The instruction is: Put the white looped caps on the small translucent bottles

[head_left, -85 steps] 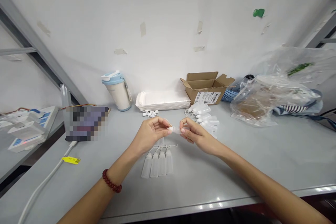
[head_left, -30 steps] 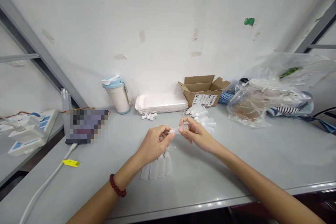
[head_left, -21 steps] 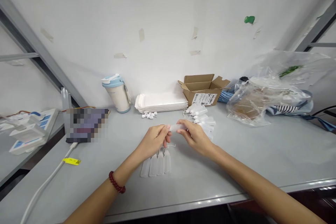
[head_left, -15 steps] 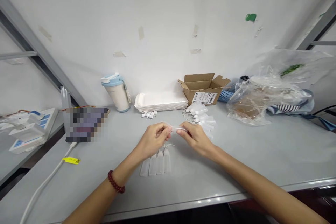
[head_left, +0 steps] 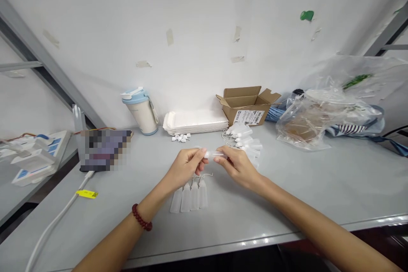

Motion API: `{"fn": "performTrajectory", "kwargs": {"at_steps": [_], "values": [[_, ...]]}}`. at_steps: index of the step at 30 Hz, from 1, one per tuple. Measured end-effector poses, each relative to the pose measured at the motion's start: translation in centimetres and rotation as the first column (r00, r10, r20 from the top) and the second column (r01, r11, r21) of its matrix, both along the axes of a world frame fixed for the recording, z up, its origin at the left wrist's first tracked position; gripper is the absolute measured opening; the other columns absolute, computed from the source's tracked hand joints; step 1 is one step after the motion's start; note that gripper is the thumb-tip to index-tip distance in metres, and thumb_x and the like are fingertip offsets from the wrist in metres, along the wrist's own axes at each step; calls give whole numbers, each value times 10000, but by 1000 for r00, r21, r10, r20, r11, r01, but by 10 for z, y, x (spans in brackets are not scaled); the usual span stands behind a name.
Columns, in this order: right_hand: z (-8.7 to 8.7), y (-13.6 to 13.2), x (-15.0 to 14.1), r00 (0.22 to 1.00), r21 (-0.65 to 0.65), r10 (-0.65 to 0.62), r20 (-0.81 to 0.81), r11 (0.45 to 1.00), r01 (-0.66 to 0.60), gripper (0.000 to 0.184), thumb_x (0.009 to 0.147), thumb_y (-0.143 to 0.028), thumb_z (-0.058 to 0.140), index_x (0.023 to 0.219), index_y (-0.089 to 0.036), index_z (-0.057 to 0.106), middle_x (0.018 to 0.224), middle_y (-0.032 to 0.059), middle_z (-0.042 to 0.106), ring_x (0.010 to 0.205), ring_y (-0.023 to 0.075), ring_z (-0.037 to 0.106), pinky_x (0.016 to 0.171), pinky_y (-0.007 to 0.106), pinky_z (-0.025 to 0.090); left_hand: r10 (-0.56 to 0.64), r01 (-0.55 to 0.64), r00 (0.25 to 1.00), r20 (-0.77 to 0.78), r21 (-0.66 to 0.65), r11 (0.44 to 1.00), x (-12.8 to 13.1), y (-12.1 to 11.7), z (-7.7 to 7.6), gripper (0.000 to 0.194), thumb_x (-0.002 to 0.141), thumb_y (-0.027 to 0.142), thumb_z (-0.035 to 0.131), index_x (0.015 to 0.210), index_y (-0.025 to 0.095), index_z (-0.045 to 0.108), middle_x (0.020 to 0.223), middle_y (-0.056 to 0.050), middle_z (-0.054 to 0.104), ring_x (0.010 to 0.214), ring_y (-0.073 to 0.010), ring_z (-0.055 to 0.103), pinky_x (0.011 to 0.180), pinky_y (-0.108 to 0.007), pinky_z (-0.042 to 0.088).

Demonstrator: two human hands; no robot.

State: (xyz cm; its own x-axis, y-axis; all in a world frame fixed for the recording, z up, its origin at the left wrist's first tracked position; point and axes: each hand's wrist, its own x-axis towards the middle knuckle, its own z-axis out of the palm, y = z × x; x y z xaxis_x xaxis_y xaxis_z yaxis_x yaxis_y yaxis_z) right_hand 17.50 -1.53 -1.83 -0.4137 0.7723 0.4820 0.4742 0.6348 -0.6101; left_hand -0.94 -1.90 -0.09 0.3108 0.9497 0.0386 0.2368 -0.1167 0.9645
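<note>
Between my two hands lies a small translucent plastic bottle [head_left: 216,154], held sideways above the table. My left hand [head_left: 188,165] pinches its whitish neck end with thumb and fingers. The other end is gripped by my right hand [head_left: 236,165], thumb below and fingers above, covering part of the body. Just below my left hand, several similar bottles [head_left: 194,197] lie side by side in a row, thin white strings at their tops. Behind my right hand, more bottles [head_left: 245,136] lie in a fanned pile. Several small white caps [head_left: 181,138] sit behind my left hand.
At the back stand a stack of white trays [head_left: 197,122], an open cardboard box [head_left: 247,106] and a blue-lidded tumbler [head_left: 140,112]. Clear plastic bags [head_left: 315,119] are on the right. A blurred-out phone-like device [head_left: 106,151] with a white cable [head_left: 54,227] is on the left.
My left thumb and fingers have shifted on the bottle's neck end, and more of the bottle shows between my hands. My right hand has barely moved.
</note>
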Motion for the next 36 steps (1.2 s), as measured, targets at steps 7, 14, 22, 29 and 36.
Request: {"fn": "performTrajectory", "kwargs": {"at_steps": [7, 14, 22, 29, 36], "values": [[6, 0, 3, 993, -212, 2, -117, 977, -27, 308, 882, -405, 458, 722, -161, 558, 552, -43, 395, 517, 94, 365, 518, 229, 284, -69, 71, 997, -29, 96, 993, -2, -6, 6, 299, 838, 394, 536, 663, 152, 544, 592, 28, 513, 512, -82, 487, 517, -209, 413], [11, 1, 3, 978, -342, -61, -198, 940, -11, 359, 843, -452, 476, 654, -157, 555, 543, -44, 363, 505, 89, 316, 492, 233, 263, -18, 39, 997, -81, 269, 962, -1, -4, 6, 201, 830, 339, 548, 819, 159, 637, 772, -32, 651, 717, -140, 602, 684, -250, 496], [22, 24, 37, 948, 12, -316, -47, 949, 316, 338, 876, -396, 431, 861, -138, 649, 566, -11, 512, 527, 120, 437, 538, 240, 333, 473, -258, 826, -307, 540, 801, -59, 43, -13, 237, 822, 275, 469, 881, 165, 671, 947, -80, 703, 848, -204, 630, 753, -329, 510], [23, 44, 62, 901, 32, -429, 66, 903, 428, 346, 850, -329, 441, 979, -131, 695, 824, 83, 703, 671, 184, 584, 624, 288, 416, 397, -88, 805, -441, 573, 815, -60, 63, -39, 302, 806, 169, 415, 960, 155, 674, 1145, -113, 644, 1046, -235, 597, 868, -386, 499], [28, 50, 77, 882, -34, -421, 213, 899, 437, 291, 817, -262, 478, 937, -159, 722, 829, 75, 717, 723, 198, 602, 653, 292, 431, 340, -65, 841, -421, 545, 836, -63, 71, -45, 306, 806, 187, 433, 992, 173, 676, 1169, -104, 643, 1078, -240, 590, 917, -407, 479]]}}
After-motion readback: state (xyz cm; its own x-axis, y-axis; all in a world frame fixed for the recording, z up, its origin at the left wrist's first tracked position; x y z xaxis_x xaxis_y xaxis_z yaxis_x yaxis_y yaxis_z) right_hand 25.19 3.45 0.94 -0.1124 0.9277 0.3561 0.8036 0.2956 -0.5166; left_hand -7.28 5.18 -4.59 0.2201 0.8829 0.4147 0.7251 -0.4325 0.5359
